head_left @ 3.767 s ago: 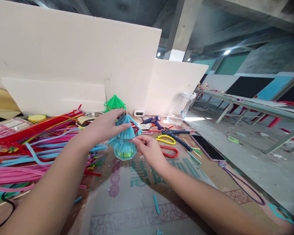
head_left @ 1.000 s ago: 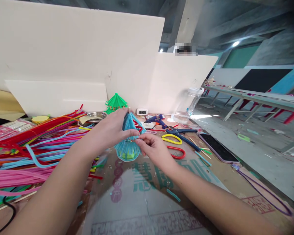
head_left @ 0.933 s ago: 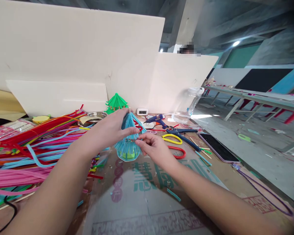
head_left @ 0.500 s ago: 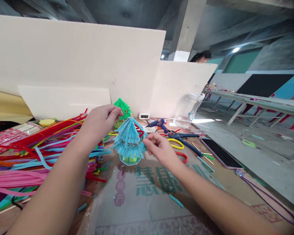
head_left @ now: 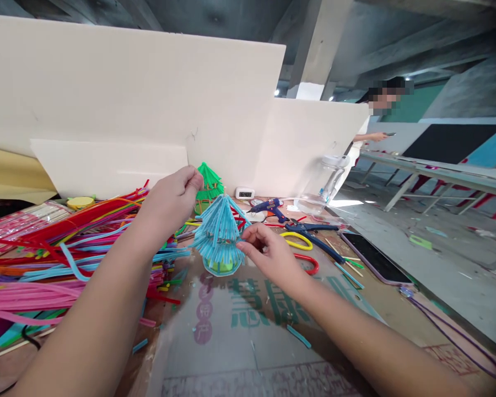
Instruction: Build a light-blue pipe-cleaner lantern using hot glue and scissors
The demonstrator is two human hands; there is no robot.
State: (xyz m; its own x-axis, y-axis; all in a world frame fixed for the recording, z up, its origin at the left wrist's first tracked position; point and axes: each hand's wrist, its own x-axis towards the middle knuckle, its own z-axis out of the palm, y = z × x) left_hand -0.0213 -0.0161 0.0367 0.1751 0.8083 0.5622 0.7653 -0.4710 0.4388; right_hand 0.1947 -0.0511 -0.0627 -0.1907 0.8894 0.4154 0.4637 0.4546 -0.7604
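Observation:
A small two-tiered pavilion model (head_left: 218,234) made of light blue pipe cleaners stands upright, with a bright green base inside. My right hand (head_left: 268,251) is at its right side, with thumb and fingertips pinched on the lower roof edge. Up and to the left of the roof's peak, my left hand (head_left: 176,196) is closed in a pinch. Whatever lies between its fingertips is hidden or too small to make out. Behind it stands a green pipe-cleaner pavilion (head_left: 209,182), partly covered by my left hand.
Bundles of coloured pipe cleaners (head_left: 33,298) cover the left side. A glue gun (head_left: 268,208), pliers (head_left: 318,242), a phone (head_left: 376,258), a small clock (head_left: 244,193) and a plastic jug (head_left: 322,184) lie to the right and back. White boards (head_left: 128,99) stand behind. A person (head_left: 366,127) is beyond them.
My right hand has shifted slightly left along the blue roof, its fingers now on the lower tier. My left hand stays raised nearby. The person behind the boards has moved right into fuller view.

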